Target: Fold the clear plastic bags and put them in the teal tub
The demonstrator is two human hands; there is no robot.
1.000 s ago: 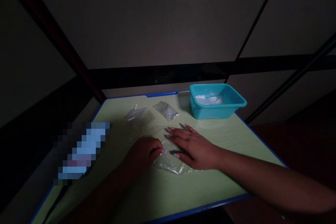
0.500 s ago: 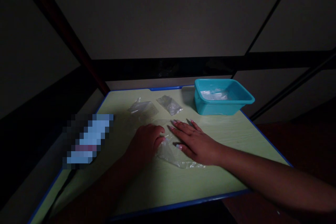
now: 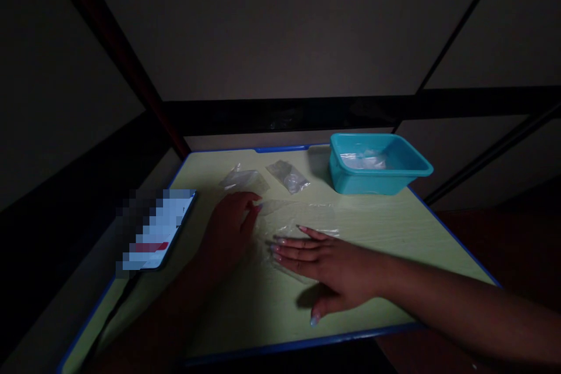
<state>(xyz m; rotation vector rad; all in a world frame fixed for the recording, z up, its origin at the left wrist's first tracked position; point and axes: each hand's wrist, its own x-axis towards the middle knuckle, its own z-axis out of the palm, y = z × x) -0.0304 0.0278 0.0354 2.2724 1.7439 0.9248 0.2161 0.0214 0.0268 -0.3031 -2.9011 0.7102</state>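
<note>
Clear film (image 3: 298,214) lies flat on the table (image 3: 385,222), between the hands. Right hand (image 3: 331,260) rests palm-down over its near part, fingers straight, thumb splayed: probably weighting it against sliding. Left hand (image 3: 230,227) curls at its left edge; can't tell if it's pinching. Packets (image 3: 289,177) and tub (image 3: 372,183) sit farther back, likely for work room.

The right grip (image 3: 328,263) is a bare hand with slender fingers and long, glossy nails. Its thumbnail (image 3: 314,320) is pale blue, while the fingernails (image 3: 281,241) look pinkish. On the left grip (image 3: 230,225) a bluish nail shows; the others are too dark to tell. The right forearm (image 3: 438,286) is bare; the left forearm (image 3: 179,301) fades into shadow.
</note>
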